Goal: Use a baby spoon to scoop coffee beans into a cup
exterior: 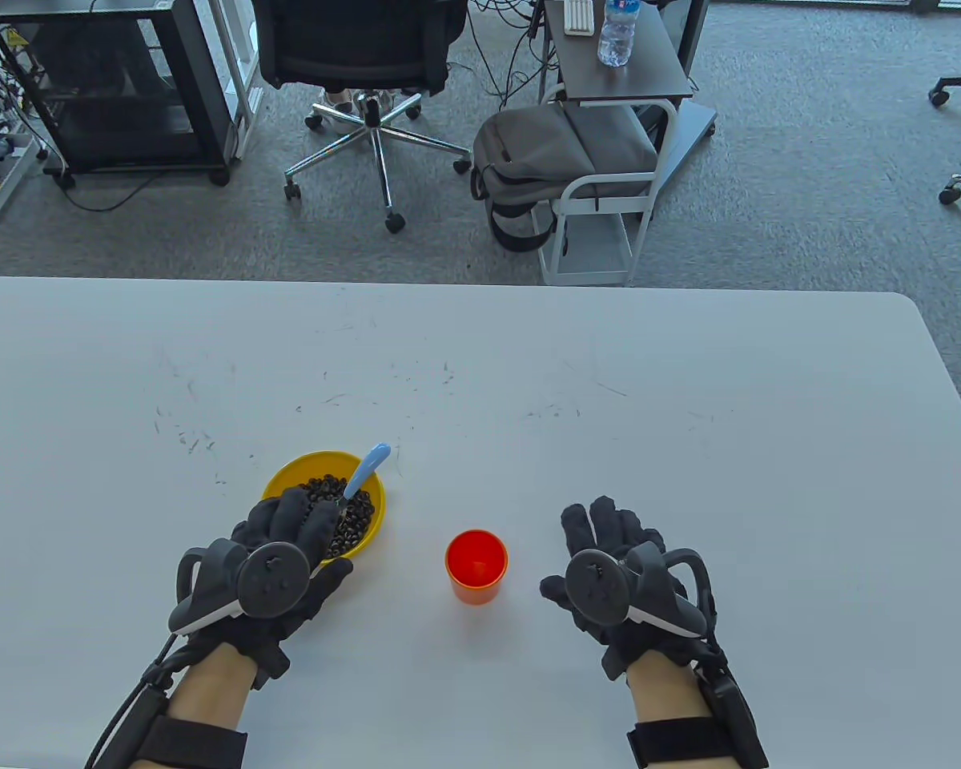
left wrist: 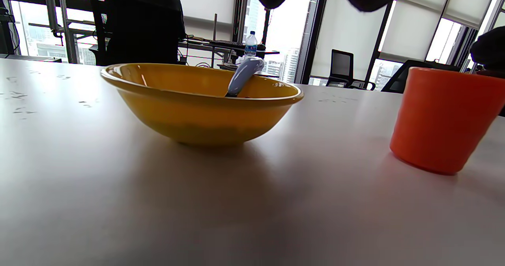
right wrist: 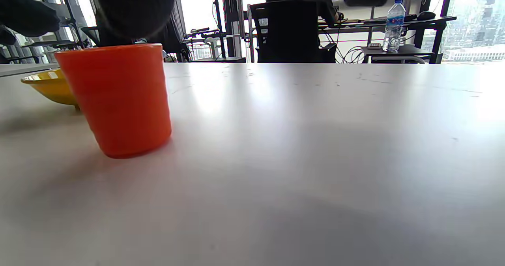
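Both hands free; one spoon, one cup.

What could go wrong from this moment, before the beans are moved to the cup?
The left hand reaches over the yellow bowl and could tip it, spilling coffee beans. The baby spoon only leans on the rim and may slide. The orange cup stands apart from the bowl, so beans may drop on the way.

No legible text in any view. Water bottle on the far desk carries a blue-and-red label, lettering too small to read. Yellow warning sticker on the black cabinet, symbol not readable. Bowl, cup, spoon unmarked
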Demonstrator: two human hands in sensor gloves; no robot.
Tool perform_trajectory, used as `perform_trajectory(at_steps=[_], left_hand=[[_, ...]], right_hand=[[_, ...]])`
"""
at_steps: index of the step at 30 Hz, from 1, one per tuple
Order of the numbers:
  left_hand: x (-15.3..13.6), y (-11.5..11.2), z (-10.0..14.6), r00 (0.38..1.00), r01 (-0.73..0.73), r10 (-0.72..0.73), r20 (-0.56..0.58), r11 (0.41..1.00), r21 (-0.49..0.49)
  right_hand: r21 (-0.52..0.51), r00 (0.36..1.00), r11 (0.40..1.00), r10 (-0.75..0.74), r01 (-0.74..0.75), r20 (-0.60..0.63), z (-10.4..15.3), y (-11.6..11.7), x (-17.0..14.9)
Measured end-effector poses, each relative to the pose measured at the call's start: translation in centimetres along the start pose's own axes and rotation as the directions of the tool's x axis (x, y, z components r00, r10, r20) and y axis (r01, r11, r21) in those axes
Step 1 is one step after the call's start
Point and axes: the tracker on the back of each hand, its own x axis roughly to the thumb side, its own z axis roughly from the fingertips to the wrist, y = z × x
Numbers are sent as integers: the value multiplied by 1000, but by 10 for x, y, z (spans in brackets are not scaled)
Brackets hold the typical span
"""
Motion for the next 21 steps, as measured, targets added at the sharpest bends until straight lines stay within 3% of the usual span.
perform_trajectory(at_steps=[13, 21], left_hand=[[2, -1, 0, 998, -56, 56, 16, 998, -8], [7, 34, -26, 995, -96, 96, -3, 995, -20]], right_hand=[[76, 998, 996, -35, 39, -55, -3, 8, -18], [68, 999, 997, -23, 25, -28, -6, 5, -13]])
